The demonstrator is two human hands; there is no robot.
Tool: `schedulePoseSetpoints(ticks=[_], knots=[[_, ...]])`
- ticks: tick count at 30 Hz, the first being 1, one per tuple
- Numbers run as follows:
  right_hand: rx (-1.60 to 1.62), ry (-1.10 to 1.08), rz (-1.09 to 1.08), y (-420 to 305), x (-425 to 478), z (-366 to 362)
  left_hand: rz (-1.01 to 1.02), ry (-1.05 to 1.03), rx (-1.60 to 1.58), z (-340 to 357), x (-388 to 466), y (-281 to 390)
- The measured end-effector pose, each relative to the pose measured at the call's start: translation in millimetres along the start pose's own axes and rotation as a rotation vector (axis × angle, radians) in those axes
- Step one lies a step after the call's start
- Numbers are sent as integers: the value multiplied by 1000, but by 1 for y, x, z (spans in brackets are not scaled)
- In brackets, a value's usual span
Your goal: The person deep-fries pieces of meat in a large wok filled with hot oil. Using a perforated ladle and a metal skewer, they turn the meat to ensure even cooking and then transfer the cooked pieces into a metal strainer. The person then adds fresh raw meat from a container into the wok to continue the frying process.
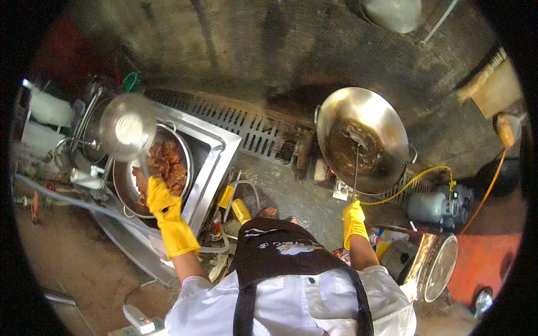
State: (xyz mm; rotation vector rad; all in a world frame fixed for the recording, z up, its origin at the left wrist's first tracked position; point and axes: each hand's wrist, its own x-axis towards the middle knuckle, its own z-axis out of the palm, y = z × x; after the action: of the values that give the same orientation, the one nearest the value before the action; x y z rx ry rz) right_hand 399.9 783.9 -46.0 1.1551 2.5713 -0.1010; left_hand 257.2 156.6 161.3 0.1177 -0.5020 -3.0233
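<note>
My left hand (163,200), in a yellow rubber glove, grips the handle of a round metal strainer (128,126), blurred, above the far left of a wide metal pot (188,168). Browned pieces of food, seemingly fried meat (170,161), lie in that pot, which sits at a stainless steel sink (210,168). On my right, a large steel wok (365,105) holds dark, bubbly liquid that looks like oil. My gloved right hand (354,218) is closed around the long thin handle of a ladle (357,138), whose head dips into the liquid.
A slotted drain grating (256,134) runs between sink and wok. A yellow hose (420,172) leads from the wok's side to a grey gas cylinder (426,206). A pale hose (84,203) crosses the left. A power strip (138,319) lies bottom left; a tall metal pot (439,269) stands right.
</note>
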Motion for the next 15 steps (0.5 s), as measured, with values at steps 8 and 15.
schedulePoseSetpoints(ticks=[8, 15], knots=[[1274, -475, -600, -224, -141, -150, -616, 25, -129, 103, -4, -85], [1488, -1219, -475, -291, -189, -240, -1106, -33, -17, 69, -16, -223]])
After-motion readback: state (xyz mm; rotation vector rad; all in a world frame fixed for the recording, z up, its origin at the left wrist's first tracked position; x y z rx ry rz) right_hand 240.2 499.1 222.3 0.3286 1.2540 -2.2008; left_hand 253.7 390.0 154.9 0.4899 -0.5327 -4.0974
